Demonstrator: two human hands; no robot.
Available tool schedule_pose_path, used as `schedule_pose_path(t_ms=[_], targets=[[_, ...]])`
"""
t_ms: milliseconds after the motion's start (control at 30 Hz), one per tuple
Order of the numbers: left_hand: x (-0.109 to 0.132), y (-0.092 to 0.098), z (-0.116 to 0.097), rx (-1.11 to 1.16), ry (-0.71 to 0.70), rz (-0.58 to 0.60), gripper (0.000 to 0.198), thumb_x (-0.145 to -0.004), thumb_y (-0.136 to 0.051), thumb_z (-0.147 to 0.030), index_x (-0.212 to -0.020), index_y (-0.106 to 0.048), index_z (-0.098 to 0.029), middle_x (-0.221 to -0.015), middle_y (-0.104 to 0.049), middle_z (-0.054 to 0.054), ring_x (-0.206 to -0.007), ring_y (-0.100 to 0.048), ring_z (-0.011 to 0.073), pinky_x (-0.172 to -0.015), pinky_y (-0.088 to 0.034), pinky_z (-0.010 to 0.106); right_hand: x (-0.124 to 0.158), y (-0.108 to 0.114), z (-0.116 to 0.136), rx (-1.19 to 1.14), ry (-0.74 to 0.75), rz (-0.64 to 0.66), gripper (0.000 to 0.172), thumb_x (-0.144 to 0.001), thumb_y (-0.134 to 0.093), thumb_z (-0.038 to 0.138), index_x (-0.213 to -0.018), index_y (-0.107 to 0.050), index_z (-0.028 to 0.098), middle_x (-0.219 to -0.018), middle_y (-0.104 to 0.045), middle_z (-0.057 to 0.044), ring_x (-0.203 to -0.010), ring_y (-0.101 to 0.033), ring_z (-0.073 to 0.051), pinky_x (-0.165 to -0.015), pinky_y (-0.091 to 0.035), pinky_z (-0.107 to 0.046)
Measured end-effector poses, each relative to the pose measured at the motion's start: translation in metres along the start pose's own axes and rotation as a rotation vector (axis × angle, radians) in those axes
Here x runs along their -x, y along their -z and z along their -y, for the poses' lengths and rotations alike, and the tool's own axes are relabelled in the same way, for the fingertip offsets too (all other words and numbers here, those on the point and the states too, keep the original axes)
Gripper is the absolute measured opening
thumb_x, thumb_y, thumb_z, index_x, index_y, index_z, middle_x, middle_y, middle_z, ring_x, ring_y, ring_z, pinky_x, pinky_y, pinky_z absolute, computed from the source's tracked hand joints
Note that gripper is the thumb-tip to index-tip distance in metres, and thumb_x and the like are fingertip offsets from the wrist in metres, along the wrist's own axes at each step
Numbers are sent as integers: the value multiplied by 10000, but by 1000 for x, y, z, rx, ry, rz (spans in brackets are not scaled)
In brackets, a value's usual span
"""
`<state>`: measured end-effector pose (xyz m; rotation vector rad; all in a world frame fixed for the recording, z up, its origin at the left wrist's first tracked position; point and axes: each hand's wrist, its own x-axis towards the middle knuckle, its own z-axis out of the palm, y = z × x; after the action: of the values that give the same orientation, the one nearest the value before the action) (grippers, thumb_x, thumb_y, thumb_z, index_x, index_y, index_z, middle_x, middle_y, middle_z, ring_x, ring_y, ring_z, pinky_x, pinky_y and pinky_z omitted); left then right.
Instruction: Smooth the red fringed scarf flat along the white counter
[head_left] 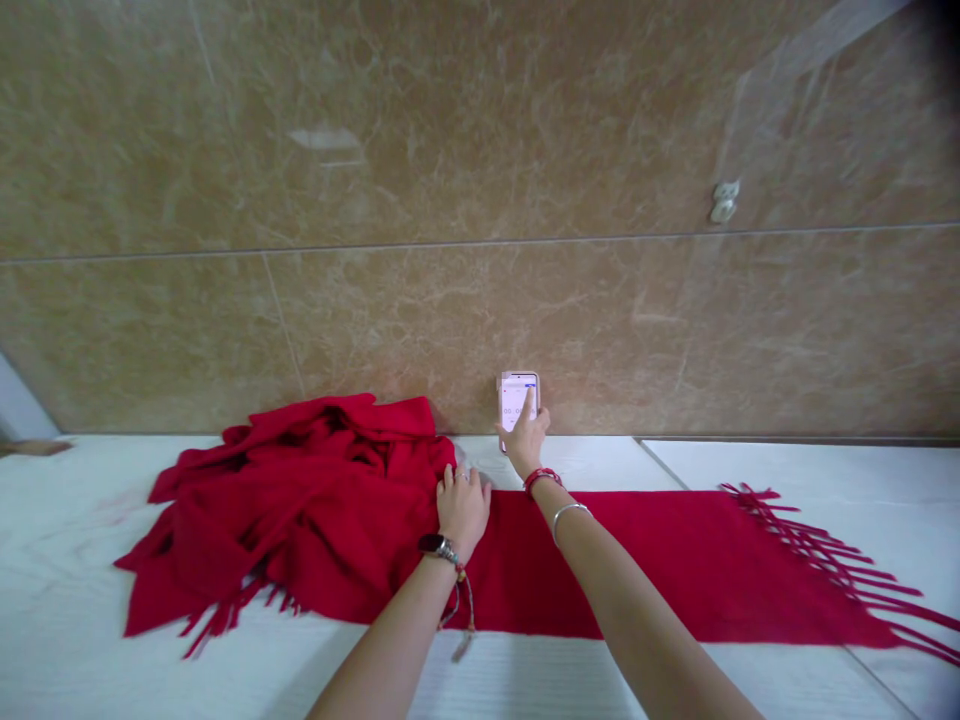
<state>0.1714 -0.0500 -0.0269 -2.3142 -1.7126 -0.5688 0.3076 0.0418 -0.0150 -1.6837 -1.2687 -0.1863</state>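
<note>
A red fringed scarf (pixel 660 560) lies across the white surface, flat on the right and bunched into a loose heap on the left. My left hand (pixel 463 512) rests palm down on it, fingers spread, beside the heap. A phone (pixel 514 395) with its screen lit leans against or lies by the tiled wall, just beyond the scarf. My right hand (pixel 526 437) reaches over the scarf to the phone, with the index finger extended onto the screen. Part of the screen is hidden behind that hand.
Brown marbled tiles (pixel 465 320) stretch along the far side of the white surface (pixel 555 680). A small pale cat-shaped piece (pixel 724 202) is on the tiles at upper right. Seams run through the white surface on the right.
</note>
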Motion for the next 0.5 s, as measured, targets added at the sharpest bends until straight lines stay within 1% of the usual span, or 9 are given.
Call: schedule_pose_path(t_ms=[100, 200, 233, 300, 333, 400, 433, 500], targets=[[0, 2, -1, 12, 2, 12, 363, -882, -376, -325, -1129, -545, -120, -1226, -478, 164, -1164, -376, 331, -863, -395, 441, 1, 8, 0, 18, -16, 65, 980, -680, -657, 363, -1384, 3, 192, -1308, -202, -247, -1217, -247, -405, -911, -290, -530], [0, 7, -1, 15, -17, 14, 366, -881, -379, -315, -1131, -542, -103, -1220, -483, 170, -1168, -371, 334, -880, -384, 440, -1, 27, -5, 28, -33, 145, 1048, -635, -695, 391, -1386, 0, 164, -1362, -149, -268, -1264, -148, -424, -909, -294, -550], [0, 10, -2, 13, -30, 6, 368, -879, -383, -310, -1137, -538, -98, -1217, -485, 171, -1172, -368, 332, -900, -370, 440, -1, 37, -10, 24, -13, 171, 1030, -644, -687, 391, -1386, -16, 149, -1372, -156, -266, -1275, -130, -413, -920, -289, -550], [1, 17, -5, 17, -87, -20, 368, -873, -403, -294, -1153, -526, -90, -1231, -473, 174, -1191, -350, 321, -954, -321, 442, 1, 64, -25, 7, 77, 242, 884, -714, -624, 371, -1378, -99, 116, -1367, -227, -250, -1288, -165, -360, -960, -279, -520], [2, 21, -8, 36, -145, -33, 369, -871, -413, -288, -1164, -518, -89, -1246, -460, 172, -1199, -344, 309, -979, -295, 435, 5, 81, -35, -1, 142, 290, 776, -757, -576, 356, -1365, -164, 106, -1356, -272, -237, -1286, -203, -326, -980, -279, -493], [8, 30, -17, 127, -336, -8, 382, -872, -424, -292, -1199, -490, -106, -1261, -454, 151, -1181, -381, 262, -998, -288, 388, 19, 119, -58, -3, 290, 415, 590, -817, -496, 335, -1325, -292, 113, -1337, -336, -206, -1260, -295, -270, -1003, -294, -436], [11, 34, -22, 189, -462, 42, 388, -876, -425, -307, -1216, -478, -129, -1246, -474, 130, -1145, -424, 232, -984, -312, 353, 30, 139, -70, 8, 367, 485, 546, -827, -481, 341, -1311, -334, 135, -1345, -340, -185, -1250, -320, -255, -1007, -303, -419], [21, 41, -34, 294, -721, 193, 386, -875, -431, -359, -1217, -486, -188, -1179, -531, 82, -1046, -507, 188, -925, -371, 295, 53, 180, -91, 38, 480, 649, 501, -844, -455, 352, -1311, -358, 199, -1370, -332, -135, -1225, -369, -229, -1003, -331, -403]])
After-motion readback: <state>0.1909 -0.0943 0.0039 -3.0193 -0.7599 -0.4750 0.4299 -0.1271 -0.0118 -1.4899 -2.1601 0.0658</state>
